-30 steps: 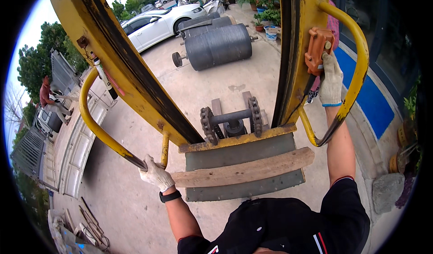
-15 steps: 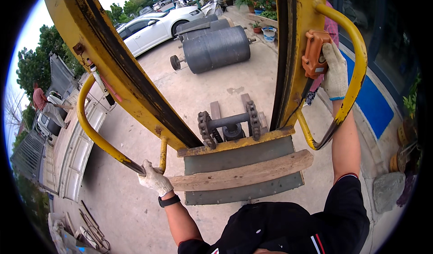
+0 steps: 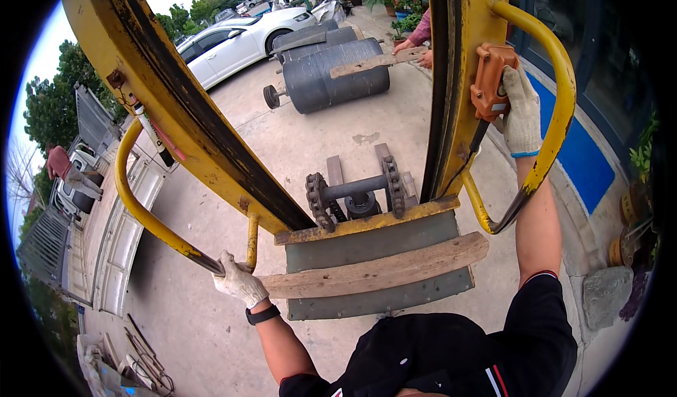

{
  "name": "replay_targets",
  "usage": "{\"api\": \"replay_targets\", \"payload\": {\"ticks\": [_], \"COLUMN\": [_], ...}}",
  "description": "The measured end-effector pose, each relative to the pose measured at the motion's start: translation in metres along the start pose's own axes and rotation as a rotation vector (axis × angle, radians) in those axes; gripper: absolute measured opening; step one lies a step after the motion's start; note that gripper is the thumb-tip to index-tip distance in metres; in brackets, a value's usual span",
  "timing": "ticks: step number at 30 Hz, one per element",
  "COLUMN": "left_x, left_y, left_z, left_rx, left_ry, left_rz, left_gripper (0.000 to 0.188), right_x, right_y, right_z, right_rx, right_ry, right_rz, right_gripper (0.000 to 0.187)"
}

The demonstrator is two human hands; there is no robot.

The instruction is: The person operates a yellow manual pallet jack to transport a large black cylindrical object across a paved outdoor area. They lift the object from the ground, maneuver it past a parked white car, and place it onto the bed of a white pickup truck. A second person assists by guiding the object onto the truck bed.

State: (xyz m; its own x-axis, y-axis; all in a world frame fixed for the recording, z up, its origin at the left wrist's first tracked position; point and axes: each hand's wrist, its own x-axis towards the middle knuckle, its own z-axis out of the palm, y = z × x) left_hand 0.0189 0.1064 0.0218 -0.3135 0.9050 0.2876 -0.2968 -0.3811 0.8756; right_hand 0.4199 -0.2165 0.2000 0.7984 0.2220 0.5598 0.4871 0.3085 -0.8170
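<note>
My left hand (image 3: 241,282), in a pale work glove, is closed round the lower end of the left yellow tube handle (image 3: 144,210). In my gloved right hand (image 3: 523,111) is an orange control box (image 3: 491,80), held beside the right mast post (image 3: 451,115); a black cable runs down from it. The right tube handle (image 3: 564,72) curves round outside that hand. Between the posts, a shaft with chains (image 3: 358,188) sits above a yellow crossbar (image 3: 367,221). A wooden plank (image 3: 381,267) lies across the dark green panel (image 3: 345,249) in front of me.
Beyond the mast lie large black rollers (image 3: 338,76) on concrete. A co-worker's hands (image 3: 425,58) hold a board (image 3: 367,65) there. A white car (image 3: 233,48) is parked behind. Another person (image 3: 62,166) stands on a flatbed truck (image 3: 116,263) at left. A stone block (image 3: 608,298) lies right.
The co-worker in pink has moved from behind the right post to its left side, bringing a board over the rollers. The person on the truck has bent forward. My hands keep their places.
</note>
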Motion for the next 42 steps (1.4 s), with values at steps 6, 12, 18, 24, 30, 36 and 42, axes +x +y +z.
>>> {"api": "replay_targets", "payload": {"ticks": [6, 12, 18, 24, 30, 36, 42], "left_x": [0.001, -0.002, 0.001, -0.002, 0.001, 0.000, 0.000], "left_y": [0.000, 0.005, -0.001, 0.005, -0.001, 0.000, 0.001], "left_z": [-0.002, 0.002, 0.000, 0.002, -0.001, 0.000, 0.001], "left_rx": [0.025, -0.012, -0.011, -0.007, 0.012, -0.019, -0.008], "left_ry": [-0.007, -0.010, -0.016, -0.008, 0.001, 0.005, 0.017], "left_rz": [0.005, 0.004, 0.018, 0.003, 0.008, -0.012, -0.005], "left_gripper": [0.018, 0.018, 0.018, 0.017, 0.016, 0.016, 0.016], "right_x": [0.000, 0.002, -0.002, 0.002, 0.002, 0.002, -0.001], "right_y": [0.002, 0.007, 0.003, 0.008, 0.007, 0.013, 0.005], "right_z": [0.005, -0.001, 0.002, -0.002, 0.002, 0.001, 0.006], "right_rx": [0.024, -0.018, 0.017, 0.021, 0.112, 0.106, 0.127], "right_ry": [0.006, 0.016, 0.012, 0.096, 0.162, 0.149, 0.141], "right_rz": [-0.027, -0.024, -0.005, 0.049, 0.068, 0.017, 0.098], "right_gripper": [0.057, 0.058, 0.055, 0.052, 0.051, 0.050, 0.048]}}
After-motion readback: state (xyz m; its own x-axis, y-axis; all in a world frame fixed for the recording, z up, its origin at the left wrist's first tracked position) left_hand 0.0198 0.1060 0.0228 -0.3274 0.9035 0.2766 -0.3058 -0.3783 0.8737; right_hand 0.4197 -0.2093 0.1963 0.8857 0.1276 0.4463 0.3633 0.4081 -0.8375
